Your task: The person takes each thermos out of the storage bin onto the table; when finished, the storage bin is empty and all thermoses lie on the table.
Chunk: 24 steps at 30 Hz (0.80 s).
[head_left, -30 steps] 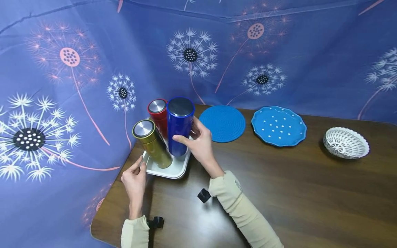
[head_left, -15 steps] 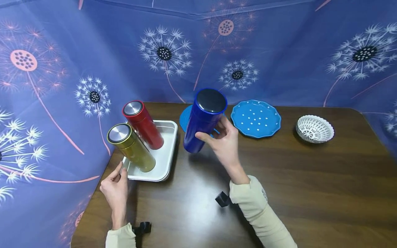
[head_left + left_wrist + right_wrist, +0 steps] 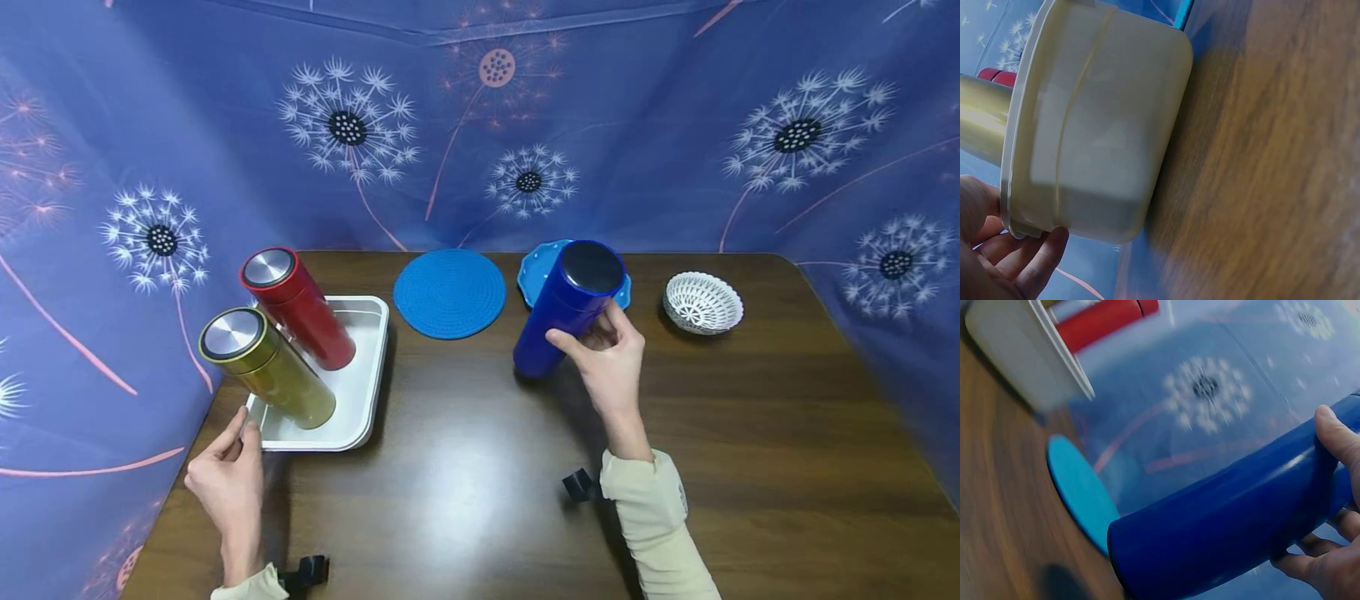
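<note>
Table [image 3: 750,433] of dark wood carries everything, with blue dandelion cloth [image 3: 675,125] hung behind and at both sides. Off to the left of the grip lies a white tray [image 3: 365,400] with a red flask [image 3: 300,308] and a gold flask [image 3: 270,371] standing in it, the gold one nearer the person. Just behind and left of the grip lies a round blue mat [image 3: 450,293]. Directly behind the grip a blue dotted plate [image 3: 534,279] shows only at its edges, mostly hidden. A white lattice bowl [image 3: 703,302] sits near, to the right and a little behind.

The blue flask [image 3: 566,304] is in the right hand [image 3: 609,362], tilted with its dark lid pointing up and away. From the head view I cannot tell whether its base rests on the table or hangs just above it. The fingers and thumb [image 3: 1338,434] are wrapped around its lower body, clamped on it.

The left hand [image 3: 225,475] is well apart from the grip, at the near left corner of the tray; its fingers [image 3: 1041,259] touch the rim there, lightly bent, enclosing nothing.
</note>
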Tool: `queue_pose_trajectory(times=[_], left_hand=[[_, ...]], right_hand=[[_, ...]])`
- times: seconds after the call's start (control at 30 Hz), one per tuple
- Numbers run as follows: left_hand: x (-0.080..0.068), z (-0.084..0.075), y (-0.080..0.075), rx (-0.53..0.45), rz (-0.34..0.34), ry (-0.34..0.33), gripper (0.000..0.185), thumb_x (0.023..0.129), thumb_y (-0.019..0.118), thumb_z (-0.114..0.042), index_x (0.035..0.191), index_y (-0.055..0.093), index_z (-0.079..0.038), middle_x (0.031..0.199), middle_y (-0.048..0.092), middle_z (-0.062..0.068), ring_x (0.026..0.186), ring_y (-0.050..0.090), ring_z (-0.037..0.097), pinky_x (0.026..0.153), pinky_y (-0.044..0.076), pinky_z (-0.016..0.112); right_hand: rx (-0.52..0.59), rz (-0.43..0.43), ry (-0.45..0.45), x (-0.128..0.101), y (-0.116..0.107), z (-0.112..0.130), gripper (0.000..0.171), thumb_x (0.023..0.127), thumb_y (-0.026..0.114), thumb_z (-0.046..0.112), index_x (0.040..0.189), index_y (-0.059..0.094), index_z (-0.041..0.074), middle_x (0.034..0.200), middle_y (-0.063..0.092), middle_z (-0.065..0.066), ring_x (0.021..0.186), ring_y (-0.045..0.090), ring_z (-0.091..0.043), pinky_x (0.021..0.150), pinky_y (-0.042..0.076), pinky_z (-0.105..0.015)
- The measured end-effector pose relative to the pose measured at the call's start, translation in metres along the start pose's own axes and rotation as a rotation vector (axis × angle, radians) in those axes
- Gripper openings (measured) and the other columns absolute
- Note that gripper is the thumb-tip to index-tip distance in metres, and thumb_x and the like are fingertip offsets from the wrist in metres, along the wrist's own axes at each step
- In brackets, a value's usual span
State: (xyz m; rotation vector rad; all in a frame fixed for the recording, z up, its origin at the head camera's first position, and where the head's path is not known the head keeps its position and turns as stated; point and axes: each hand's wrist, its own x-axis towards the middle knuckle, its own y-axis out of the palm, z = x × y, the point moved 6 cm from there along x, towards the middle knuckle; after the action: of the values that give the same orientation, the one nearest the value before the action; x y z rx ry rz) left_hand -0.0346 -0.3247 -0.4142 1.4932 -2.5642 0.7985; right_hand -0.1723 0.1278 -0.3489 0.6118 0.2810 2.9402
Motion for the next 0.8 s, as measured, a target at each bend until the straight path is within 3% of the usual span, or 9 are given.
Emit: queue_pose_trajectory(times=[0.23,0.37,0.8], left_hand=[[0.003,0.001,-0.005,0.028,0.001,-0.019,0.022,0.084,0.064,-0.013,0.103,0.073,-0.007,0.092,0.064,0.02,0.068,0.05,-0.023,0.057,0.041,0.0],[0.002,0.0,-0.004,0.021,0.005,-0.017,0.022,0.084,0.064,-0.013,0.103,0.072,-0.007,0.093,0.064,0.02,0.067,0.05,-0.023,0.058,0.041,0.0],[0.0,0.001,-0.002,0.004,0.002,-0.005,0.021,0.084,0.064,-0.013,0.102,0.073,-0.006,0.094,0.065,0.02,0.067,0.051,-0.022,0.058,0.042,0.001]], right_hand=[[0.032,-0.208,0.038,0.005,-0.06,-0.014,0.06,0.064,0.077,-0.016,0.12,0.06,0.0,0.111,0.066,-0.016,0.101,0.063,-0.025,0.087,0.051,-0.028],[-0.012,-0.282,0.052,0.006,-0.086,-0.016,0.061,0.063,0.079,-0.014,0.119,0.062,0.001,0.11,0.066,-0.014,0.101,0.064,-0.023,0.086,0.051,-0.025],[-0.065,-0.332,0.07,0.012,-0.109,-0.02,0.065,0.061,0.082,-0.012,0.121,0.063,0.005,0.111,0.066,-0.014,0.099,0.063,-0.022,0.083,0.051,-0.023]])
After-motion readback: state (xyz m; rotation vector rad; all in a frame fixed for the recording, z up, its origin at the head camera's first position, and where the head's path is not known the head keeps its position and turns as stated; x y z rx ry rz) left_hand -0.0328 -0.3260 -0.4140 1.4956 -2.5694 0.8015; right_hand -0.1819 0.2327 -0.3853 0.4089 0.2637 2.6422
